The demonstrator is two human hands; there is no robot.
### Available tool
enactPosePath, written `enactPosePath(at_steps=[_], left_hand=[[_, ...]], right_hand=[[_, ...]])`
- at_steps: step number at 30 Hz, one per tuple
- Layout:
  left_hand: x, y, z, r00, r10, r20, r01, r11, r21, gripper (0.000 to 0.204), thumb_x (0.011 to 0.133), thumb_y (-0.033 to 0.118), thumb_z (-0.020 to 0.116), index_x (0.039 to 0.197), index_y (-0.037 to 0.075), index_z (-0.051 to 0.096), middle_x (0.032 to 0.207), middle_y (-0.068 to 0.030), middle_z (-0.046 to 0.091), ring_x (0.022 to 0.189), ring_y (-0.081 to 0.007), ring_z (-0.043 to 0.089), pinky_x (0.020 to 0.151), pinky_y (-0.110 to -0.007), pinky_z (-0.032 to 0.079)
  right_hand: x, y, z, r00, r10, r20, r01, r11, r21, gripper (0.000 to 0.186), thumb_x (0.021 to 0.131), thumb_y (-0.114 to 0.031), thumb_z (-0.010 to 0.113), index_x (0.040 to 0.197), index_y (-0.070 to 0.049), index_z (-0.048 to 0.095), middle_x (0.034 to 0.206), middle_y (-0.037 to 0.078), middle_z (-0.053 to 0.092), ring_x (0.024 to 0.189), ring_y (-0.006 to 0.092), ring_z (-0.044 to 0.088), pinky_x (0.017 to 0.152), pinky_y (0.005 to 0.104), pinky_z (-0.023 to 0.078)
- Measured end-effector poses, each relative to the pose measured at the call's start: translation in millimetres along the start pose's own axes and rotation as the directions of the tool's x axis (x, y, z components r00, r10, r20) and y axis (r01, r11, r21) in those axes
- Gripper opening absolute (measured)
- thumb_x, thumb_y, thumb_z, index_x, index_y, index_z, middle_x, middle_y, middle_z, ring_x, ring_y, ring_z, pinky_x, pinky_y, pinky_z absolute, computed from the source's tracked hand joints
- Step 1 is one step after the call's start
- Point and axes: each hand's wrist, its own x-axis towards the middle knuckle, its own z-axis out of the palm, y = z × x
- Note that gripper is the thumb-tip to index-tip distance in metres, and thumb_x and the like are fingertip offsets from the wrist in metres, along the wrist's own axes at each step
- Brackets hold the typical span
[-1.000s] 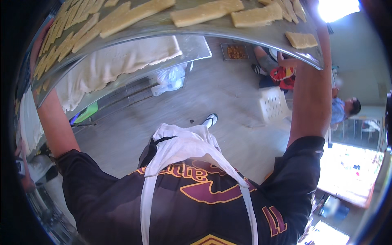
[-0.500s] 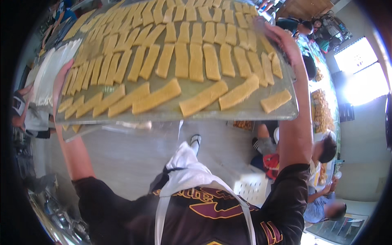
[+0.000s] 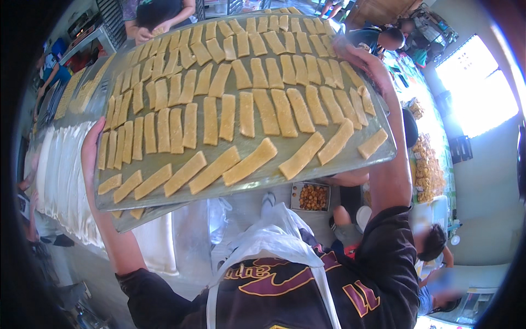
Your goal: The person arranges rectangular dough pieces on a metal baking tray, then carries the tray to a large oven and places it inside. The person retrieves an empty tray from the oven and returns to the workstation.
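A large metal tray [image 3: 244,151], covered in rows of pale yellow dough strips [image 3: 252,159], fills the upper middle of the view. My left hand [image 3: 94,137] has its fingers on the tray's left edge, and my right hand [image 3: 364,57] grips its far right corner, fingertips partly hidden. A second tray [image 3: 137,218] with more strips shows beneath its near left edge. Beyond the far left edge, a co-worker's hands [image 3: 143,34] are at the tray or its strips; I cannot tell whether they touch it.
At left lie white dough sheets [image 3: 60,181] and more strips [image 3: 71,90]. On the floor ahead sits a tray of browned pieces [image 3: 309,196]. Several people [image 3: 430,241] work around, some beside a long table [image 3: 444,164] with heaped pieces at right. A rack [image 3: 109,24] stands behind.
The trays in my hands came down from near the top of the view to lie flatter, showing more rows, and have swung slightly right. The co-worker at the far edge has come into view.
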Motion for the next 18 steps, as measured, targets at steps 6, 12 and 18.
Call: enactPosePath(at_steps=[6,12,18], left_hand=[[-24,0,11,0.998,-0.016,0.068,0.025,0.989,-0.143,0.041,0.094,0.027,0.053,0.123,-0.002,0.056,0.113,-0.0151,0.065,0.095,-0.0237,0.066,0.086,-0.035,0.053],[-28,21,15,0.997,0.049,-0.056,-0.058,0.984,-0.168,0.040,0.094,0.024,0.052,0.125,-0.002,0.054,0.112,-0.0162,0.065,0.095,-0.0246,0.067,0.084,-0.036,0.055],[-32,34,33,0.998,0.045,0.042,-0.034,0.972,-0.231,0.043,0.094,0.022,0.050,0.130,-0.001,0.050,0.117,-0.0173,0.063,0.102,-0.0234,0.065,0.087,-0.035,0.053]], right_hand=[[-17,-5,2,0.995,0.058,0.081,-0.065,0.994,0.088,0.031,0.087,-0.030,0.065,0.102,-0.002,0.065,0.086,0.012,0.071,0.066,0.0191,0.068,0.063,0.0307,0.057],[-8,-17,0,0.999,0.036,0.014,-0.036,0.999,0.028,0.028,0.088,-0.029,0.064,0.096,-0.003,0.068,0.085,0.008,0.071,0.066,0.0158,0.066,0.064,0.0284,0.053],[-1,-25,-5,0.996,0.082,0.034,-0.084,0.992,0.091,0.025,0.088,-0.027,0.064,0.097,-0.003,0.068,0.087,0.007,0.070,0.069,0.0143,0.065,0.066,0.0265,0.052]])
